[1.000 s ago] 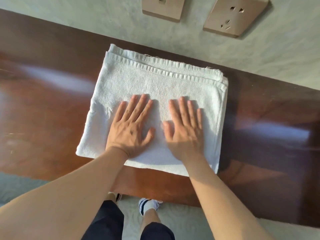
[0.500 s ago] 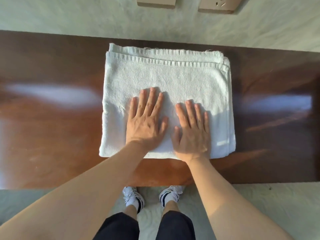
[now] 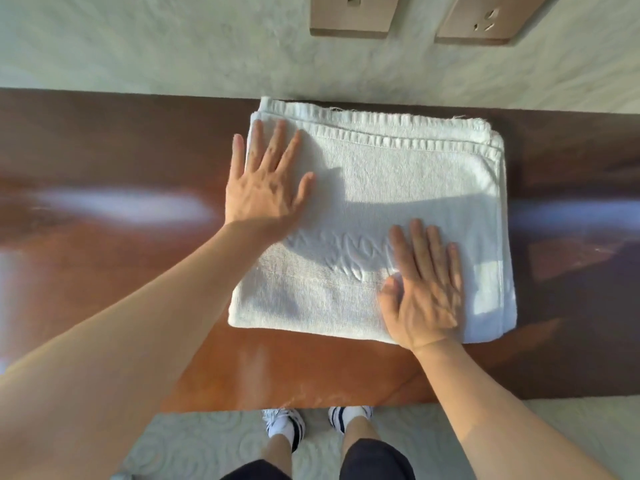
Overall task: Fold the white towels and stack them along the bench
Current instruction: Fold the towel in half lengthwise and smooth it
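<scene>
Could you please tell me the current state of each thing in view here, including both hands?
White terry towel: folded in layers, lying flat on the bench.
Left hand: open, fingers spread, flat on the towel's far left corner.
Right hand: open, flat on the towel's near right part.
Glossy brown wooden bench: bears the towel.
Beige wall socket: nothing plugged in.

- My left hand (image 3: 265, 190) lies flat, palm down, fingers straight and spread, thumb angled out to the right.
- My left forearm runs in from the lower left, bare.
- My right hand (image 3: 424, 289) lies flat, palm down, fingers straight and close together, thumb tucked alongside.
- My right forearm enters from the lower right, bare.
- The hands are well apart, left farther forward than right.
</scene>
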